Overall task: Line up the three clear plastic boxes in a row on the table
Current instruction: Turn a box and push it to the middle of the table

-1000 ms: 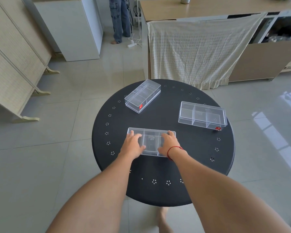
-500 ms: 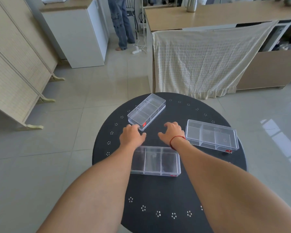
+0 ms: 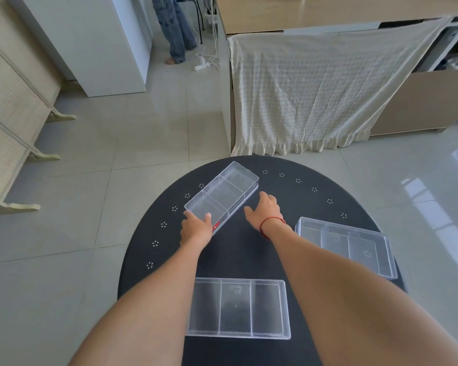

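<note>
Three clear plastic boxes with inner dividers lie on a round black table [image 3: 249, 249]. The far box [image 3: 224, 195] sits at a slant near the table's back edge. My left hand [image 3: 196, 227] grips its near left corner, thumb on the lid. My right hand [image 3: 265, 210] is spread beside its right long side, fingertips close to the box wall; contact is unclear. The near box [image 3: 238, 309] lies straight across between my forearms. The right box [image 3: 354, 244] lies at the table's right edge, partly behind my right forearm.
A counter draped with a cream cloth [image 3: 320, 88] stands just beyond the table. A white cabinet [image 3: 95, 40] and a folding screen [image 3: 8, 107] are at the left. A person's legs [image 3: 175, 27] stand far back by a power strip [image 3: 202, 65].
Both hands let go of the near box and reached forward to the far slanted box. The left hand has taken hold of its corner. The view shifted, so the table sits lower.
</note>
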`<state>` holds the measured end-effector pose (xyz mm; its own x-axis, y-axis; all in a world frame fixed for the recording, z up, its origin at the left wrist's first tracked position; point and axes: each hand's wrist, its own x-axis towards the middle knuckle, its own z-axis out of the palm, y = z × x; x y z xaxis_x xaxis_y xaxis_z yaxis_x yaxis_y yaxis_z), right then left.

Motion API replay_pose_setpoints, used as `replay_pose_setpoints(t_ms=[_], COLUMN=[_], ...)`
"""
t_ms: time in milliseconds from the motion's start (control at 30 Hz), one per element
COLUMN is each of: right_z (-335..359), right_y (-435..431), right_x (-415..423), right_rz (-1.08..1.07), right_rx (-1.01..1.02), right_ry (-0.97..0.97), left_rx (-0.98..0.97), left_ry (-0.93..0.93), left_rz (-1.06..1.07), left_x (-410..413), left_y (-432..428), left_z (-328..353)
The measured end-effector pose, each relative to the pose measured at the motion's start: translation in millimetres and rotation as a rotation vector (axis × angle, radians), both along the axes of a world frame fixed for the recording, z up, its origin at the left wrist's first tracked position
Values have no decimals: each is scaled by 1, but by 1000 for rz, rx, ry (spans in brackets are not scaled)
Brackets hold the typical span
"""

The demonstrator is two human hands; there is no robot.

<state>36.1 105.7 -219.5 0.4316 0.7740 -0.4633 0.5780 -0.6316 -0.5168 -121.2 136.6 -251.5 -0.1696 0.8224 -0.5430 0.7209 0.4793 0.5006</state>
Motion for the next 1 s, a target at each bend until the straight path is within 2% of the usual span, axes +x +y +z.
replay_pose_setpoints(t_ms=[133, 267, 367, 567, 800, 1000], right_z=[-4, -14, -21, -16, -6, 9], right_y=[21, 28, 24, 21, 28, 27], right_x=[1, 1, 1, 5, 10, 3], right_rz=[-122, -241, -269, -313, -430, -442], right_rx=[74, 7, -89, -165, -58, 132], right_ry=[26, 128, 190, 143, 139, 182], left_rx=[-27, 12, 50, 71, 261, 380], left_ry=[-134, -233, -226, -170, -202, -218], left_rz=[51, 110, 126, 139, 216, 133], left_x=[1, -8, -17, -15, -4, -6], left_y=[16, 24, 26, 30, 36, 33], left_z=[0, 0, -2, 2, 20, 29])
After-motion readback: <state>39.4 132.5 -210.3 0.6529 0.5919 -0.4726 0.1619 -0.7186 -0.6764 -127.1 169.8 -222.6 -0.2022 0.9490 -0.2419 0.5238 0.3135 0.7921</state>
